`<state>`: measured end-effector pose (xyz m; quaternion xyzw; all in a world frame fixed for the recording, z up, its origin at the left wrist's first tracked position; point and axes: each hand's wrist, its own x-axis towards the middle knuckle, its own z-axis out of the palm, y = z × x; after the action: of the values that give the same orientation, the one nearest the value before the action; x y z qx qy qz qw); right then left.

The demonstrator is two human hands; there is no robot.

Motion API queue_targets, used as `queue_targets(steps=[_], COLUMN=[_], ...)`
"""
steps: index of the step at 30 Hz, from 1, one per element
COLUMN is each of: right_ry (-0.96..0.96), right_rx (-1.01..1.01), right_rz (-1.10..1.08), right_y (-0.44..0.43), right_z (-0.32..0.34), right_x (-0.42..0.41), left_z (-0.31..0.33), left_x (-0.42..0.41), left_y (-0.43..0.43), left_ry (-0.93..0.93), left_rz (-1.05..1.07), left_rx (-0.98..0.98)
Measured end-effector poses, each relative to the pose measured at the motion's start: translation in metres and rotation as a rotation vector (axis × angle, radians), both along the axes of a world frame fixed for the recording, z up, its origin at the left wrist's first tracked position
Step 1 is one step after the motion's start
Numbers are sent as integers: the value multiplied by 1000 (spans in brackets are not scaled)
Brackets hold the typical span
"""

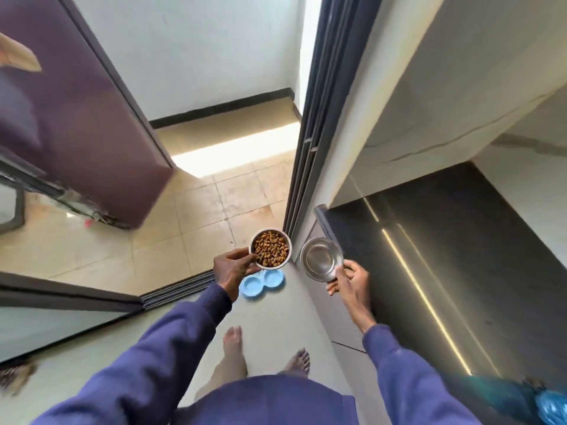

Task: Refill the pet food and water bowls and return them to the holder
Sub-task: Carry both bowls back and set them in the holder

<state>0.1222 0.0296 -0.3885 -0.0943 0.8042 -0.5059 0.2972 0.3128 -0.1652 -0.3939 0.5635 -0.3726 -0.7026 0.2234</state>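
My left hand (230, 269) grips a steel bowl (270, 251) full of brown kibble by its near rim. In my right hand (349, 279) is a second steel bowl (321, 261), held by its rim; it looks shiny inside and I cannot tell whether it holds water. Both bowls are held out in front of me at about the same height, a small gap between them. Below them on the floor lies the light blue two-ring holder (260, 284), both rings without bowls, partly hidden by my left hand and the kibble bowl.
I stand barefoot on a pale floor at a sliding door track (181, 289). A dark purple fridge (76, 111) stands at the left, a dark countertop (445, 256) at the right. A blue object (552, 407) sits at the bottom right corner.
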Motion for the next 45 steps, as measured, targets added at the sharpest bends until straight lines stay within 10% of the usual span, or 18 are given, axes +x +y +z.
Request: queue_targets(steps=[11,32,45], right_ry=[-48,-56,-170], right_rx=[78,250,297], right_rz=[13,144,161], right_y=[-121,-158,-147], right_z=[-151,-641,-775], right_x=[40,12,6], left_z=[-149,-640,-770], left_x=[49,39,41], left_y=[-100,-119,-71], left_ry=[-96,-303,-408], left_rz=[36,145,229], left_rx=[54,132,246])
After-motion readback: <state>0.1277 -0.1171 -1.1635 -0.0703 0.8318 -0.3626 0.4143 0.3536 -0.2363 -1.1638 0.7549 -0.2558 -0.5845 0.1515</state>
